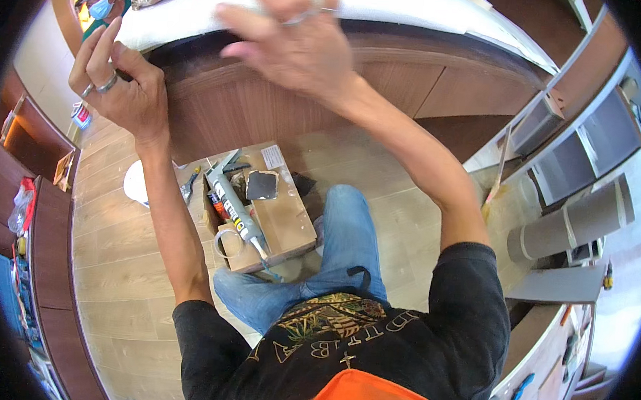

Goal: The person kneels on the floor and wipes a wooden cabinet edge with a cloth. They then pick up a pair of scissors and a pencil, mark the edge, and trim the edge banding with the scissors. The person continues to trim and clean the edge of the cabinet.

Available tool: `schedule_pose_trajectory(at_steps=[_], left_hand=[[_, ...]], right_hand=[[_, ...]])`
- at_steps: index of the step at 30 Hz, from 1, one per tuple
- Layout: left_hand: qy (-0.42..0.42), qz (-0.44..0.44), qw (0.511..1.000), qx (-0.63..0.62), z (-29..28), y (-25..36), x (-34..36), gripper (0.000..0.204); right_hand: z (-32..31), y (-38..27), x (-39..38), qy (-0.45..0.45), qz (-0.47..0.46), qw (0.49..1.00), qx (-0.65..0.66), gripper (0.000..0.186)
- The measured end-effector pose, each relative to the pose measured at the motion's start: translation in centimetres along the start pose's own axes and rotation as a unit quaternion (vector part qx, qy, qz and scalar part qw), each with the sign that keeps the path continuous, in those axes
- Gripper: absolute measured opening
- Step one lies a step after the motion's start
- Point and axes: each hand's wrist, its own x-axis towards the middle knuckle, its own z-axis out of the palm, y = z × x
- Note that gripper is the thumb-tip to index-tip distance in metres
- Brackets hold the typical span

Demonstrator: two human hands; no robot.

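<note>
My left hand [127,88] is raised at the left end of a wood-fronted cabinet [231,108]. Its fingers are bent and partly apart, with two rings on them and nothing visible in the grasp. Over the cabinet's white-covered top [410,13], my right hand [299,50] spreads its fingers, blurred by motion, and I see nothing held. Below, between my arms, a caulking gun [233,206] with a cartridge lies across an open cardboard box [286,223]. A dark square piece [262,185] rests on that box.
A masked person [102,4] is beyond the cabinet's left end. A white round container [136,183] and a putty knife-like tool [189,186] are left of the box. To the right stand a grey roll [573,220] and open shelving [565,169]. Cluttered shelves [24,257] line the left.
</note>
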Motion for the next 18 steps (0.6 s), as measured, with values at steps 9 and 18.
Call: schedule_pose_trajectory(at_steps=[9,18], left_hand=[[0.027,0.042,0.999,0.004,-6.1,-2.3,0.9,0.027],[-0.017,-0.325,0.942,0.085,-15.5,-5.7,-15.1,0.022]], right_hand=[[-3.4,2.5,-2.1,-0.134,0.06,0.988,-0.048,0.02],[0.8,-2.7,2.9,0.034,-0.12,0.991,-0.046,0.037]])
